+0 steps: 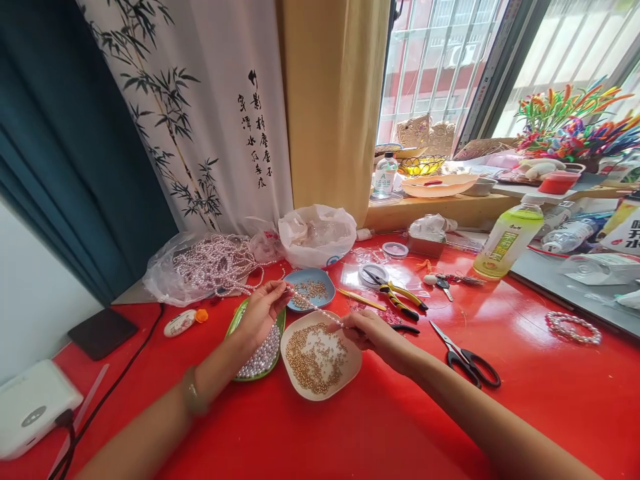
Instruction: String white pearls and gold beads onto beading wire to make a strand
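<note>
My left hand point(263, 308) pinches one end of a bead string point(315, 305) above the trays, and my right hand point(367, 331) pinches its other end, so the string slants down to the right between them. Below my right hand lies a cream tray point(320, 392) with many small gold beads point(303, 353). Under my left hand is a green tray point(281, 327) of pearly lilac beads point(260, 360), partly hidden by the hand. Just behind the string stands a blue tray point(327, 283) with some gold beads.
Pliers point(395, 293), yellow tweezers point(363, 299) and black-handled scissors point(465, 357) lie to the right. A drink bottle point(507, 240) stands near a bracelet point(573, 328). Bagged pearl strands point(215, 263) and a white plastic bag point(317, 233) sit at the back. A power cable point(120, 377) crosses the left.
</note>
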The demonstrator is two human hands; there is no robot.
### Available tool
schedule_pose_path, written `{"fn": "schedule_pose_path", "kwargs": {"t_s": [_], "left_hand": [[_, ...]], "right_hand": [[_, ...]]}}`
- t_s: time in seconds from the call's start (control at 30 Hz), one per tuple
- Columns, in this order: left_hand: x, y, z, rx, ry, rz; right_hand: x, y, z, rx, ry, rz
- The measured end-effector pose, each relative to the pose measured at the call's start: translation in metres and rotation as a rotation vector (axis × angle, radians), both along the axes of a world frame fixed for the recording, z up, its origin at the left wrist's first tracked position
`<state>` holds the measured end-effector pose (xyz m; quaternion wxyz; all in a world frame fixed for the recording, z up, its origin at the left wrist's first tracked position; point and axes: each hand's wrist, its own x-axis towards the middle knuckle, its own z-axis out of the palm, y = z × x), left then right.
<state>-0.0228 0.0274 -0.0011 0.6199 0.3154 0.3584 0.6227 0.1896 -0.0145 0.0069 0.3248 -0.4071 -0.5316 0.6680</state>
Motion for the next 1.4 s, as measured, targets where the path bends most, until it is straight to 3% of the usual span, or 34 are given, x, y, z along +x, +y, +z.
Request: {"fn": "schedule_pose_path", "kwargs": {"t_s": [0.33,0.67,1.4], "left_hand": [[0.001,-0.003,0.003,-0.007,0.014,-0.02],[0.006,-0.006,0.006,-0.008,0.027,-0.034],[0.011,-0.016,0.01,-0.005,0.113,-0.108]], "right_hand": [[0.002,0.001,-0.002,0.046,0.022,0.09],[-0.001,-0.006,0.007,0.05,0.012,0.065],[-0.004,-0.005,0.006,0.074,-0.027,-0.016]]}}
